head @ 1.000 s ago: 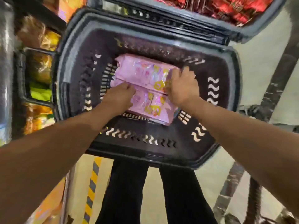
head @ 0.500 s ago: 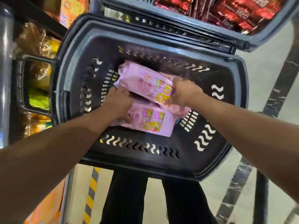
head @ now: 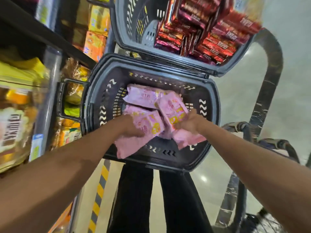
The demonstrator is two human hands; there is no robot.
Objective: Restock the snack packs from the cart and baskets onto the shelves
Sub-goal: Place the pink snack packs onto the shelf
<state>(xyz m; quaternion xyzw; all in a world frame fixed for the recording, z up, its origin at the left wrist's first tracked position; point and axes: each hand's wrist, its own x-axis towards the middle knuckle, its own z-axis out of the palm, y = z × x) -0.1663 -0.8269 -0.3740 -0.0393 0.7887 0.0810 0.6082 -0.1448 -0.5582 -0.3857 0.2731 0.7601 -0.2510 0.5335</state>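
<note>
A dark plastic basket [head: 94, 105] sits in front of me with several pink snack packs inside. My left hand [head: 130, 126] grips one pink pack [head: 148, 128], lifted over the basket's near rim. My right hand [head: 188, 123] grips another pink pack [head: 173, 110], tilted up on the right. One more pink pack [head: 143, 96] lies flat on the basket floor behind them. A second grey basket [head: 124, 22] beyond holds several red snack packs [head: 210, 27].
Store shelves [head: 50, 68] packed with yellow and orange snack bags run along the left. A dark cart frame [head: 269, 81] curves around the right side. My legs in black trousers stand below the basket, and yellow-black floor tape [head: 99, 187] runs beside the shelf.
Both hands have pulled toward me and lifted, each with a pink pack. The packs, stacked flat before, are now separated and tilted. The view has tipped up, showing the red-pack basket.
</note>
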